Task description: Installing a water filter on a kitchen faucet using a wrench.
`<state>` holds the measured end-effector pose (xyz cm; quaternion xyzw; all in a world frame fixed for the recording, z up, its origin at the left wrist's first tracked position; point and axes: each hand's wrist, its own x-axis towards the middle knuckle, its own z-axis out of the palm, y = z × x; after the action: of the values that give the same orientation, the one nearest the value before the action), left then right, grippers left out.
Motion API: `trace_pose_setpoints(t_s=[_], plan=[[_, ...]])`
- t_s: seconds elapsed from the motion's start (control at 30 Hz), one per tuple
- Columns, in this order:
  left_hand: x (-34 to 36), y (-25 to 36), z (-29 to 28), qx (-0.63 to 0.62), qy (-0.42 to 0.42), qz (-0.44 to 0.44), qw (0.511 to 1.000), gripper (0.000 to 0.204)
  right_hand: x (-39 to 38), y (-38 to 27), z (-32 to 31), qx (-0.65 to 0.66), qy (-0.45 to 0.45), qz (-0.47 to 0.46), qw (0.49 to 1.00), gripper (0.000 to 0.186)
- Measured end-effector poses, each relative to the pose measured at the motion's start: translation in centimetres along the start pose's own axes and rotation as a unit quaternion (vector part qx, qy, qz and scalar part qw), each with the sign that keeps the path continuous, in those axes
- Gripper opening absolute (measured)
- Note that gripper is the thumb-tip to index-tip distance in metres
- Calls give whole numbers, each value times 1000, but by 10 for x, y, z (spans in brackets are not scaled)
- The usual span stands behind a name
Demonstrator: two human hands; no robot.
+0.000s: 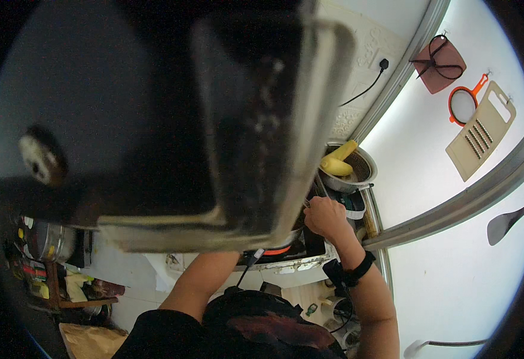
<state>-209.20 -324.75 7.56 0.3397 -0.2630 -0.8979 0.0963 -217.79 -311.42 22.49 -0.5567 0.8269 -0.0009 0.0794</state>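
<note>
The right hand (326, 216) is curled in a loose fist at the stove (286, 254) edge; whether it pinches anything I cannot tell. The left hand is hidden under the dark range hood (172, 119). Far right, 2 smooth yellow corn cobs (338, 160) lie in a round metal bowl (363, 173).

A range hood (214, 131) fills the upper left, hiding the stove beneath. Right of it, two corn cobs (338, 160) lie in a metal bowl (363, 173). On the wall further right hang a strainer (465, 103) and a grater (482, 131).
</note>
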Motion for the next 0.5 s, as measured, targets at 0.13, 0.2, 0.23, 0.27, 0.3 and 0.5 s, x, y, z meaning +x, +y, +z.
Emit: trace_pose_setpoints(t_s=[0.13,0.2,0.23,0.27,0.3,0.5], plan=[[-15,3,19,9,10,62,998,35,0,4,-2,6,-27,7,1000,18],[-18,3,28,28,8,109,994,35,3,9,-4,20,-47,19,999,22],[-19,5,31,22,12,122,992,33,5,12,-4,32,-66,28,997,27],[-19,5,32,16,17,134,991,32,10,15,-4,26,-91,42,995,28],[-11,6,25,17,16,136,990,32,14,14,-7,27,-89,42,995,28],[17,13,0,85,50,135,986,28,54,12,8,213,-214,45,952,21]])
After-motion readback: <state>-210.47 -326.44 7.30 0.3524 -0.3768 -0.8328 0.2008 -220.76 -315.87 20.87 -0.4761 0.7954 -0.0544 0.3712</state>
